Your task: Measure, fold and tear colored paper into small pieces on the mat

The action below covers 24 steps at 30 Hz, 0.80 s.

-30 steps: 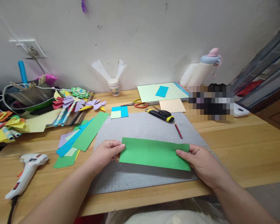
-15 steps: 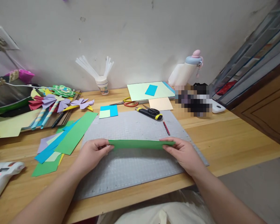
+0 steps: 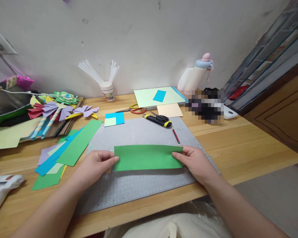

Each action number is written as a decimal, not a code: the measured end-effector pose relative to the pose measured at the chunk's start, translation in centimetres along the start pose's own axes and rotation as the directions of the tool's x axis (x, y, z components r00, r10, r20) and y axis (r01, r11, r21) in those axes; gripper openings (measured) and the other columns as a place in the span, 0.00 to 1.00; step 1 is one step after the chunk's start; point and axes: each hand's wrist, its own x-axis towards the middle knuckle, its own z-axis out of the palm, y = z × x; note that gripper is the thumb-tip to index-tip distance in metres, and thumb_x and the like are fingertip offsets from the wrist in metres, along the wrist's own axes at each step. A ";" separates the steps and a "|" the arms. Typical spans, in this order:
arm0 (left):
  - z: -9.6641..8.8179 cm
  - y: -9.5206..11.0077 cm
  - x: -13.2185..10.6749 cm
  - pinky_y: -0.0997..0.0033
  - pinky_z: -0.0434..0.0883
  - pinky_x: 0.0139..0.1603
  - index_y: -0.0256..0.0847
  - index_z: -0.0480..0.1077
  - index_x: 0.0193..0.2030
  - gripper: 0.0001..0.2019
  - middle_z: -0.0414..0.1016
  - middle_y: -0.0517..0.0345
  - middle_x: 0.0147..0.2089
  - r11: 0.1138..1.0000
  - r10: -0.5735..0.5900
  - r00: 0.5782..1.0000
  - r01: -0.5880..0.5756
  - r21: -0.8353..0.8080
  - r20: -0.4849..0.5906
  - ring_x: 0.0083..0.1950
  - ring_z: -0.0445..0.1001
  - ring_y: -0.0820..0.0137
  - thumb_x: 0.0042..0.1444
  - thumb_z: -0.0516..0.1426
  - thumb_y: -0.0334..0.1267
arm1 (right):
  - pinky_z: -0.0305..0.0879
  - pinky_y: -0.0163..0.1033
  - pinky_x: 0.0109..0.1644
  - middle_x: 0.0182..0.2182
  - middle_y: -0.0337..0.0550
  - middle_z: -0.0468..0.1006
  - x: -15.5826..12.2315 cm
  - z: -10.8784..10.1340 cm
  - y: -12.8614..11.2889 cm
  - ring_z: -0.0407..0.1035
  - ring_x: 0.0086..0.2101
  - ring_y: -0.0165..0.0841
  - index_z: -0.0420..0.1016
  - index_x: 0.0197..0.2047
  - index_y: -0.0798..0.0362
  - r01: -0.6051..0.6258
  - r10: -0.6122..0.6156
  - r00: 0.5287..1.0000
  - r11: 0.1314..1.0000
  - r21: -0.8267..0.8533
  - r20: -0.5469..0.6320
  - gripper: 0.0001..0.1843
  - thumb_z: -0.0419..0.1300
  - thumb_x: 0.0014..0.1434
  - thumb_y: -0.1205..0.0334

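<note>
A rectangular strip of green paper is stretched between my two hands, just above the grey cutting mat. Its left end is pinched by my left hand, thumb in front and fingers behind. My right hand grips the right end the same way, near the upper corner. Beyond the strip, a black and yellow utility knife lies on the mat with small black scissors against it. A red pencil rests close to my right hand.
Paper strips in several colours overlap left of the mat. A white glue gun lies at the left edge. Behind are paper flowers, a cup of white sticks, red and yellow scissors, paper sheets and a bottle.
The green paper has tilted from nearly edge-on so that its broad face now shows. Both hands keep their hold at its ends. The whole view has shifted slightly.
</note>
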 end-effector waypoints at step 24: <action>0.3 -4.0 -3.6 0.78 0.47 0.21 0.42 0.59 0.27 0.24 0.60 0.68 0.11 0.912 -0.267 0.946 0.187 -0.364 -0.183 0.16 0.50 0.78 0.46 0.59 0.62 | 0.67 0.35 0.32 0.26 0.38 0.79 0.4 -1.6 -0.7 0.71 0.26 0.32 0.78 0.41 0.51 -0.121 0.122 0.993 0.989 0.082 -0.001 0.19 0.67 0.49 0.48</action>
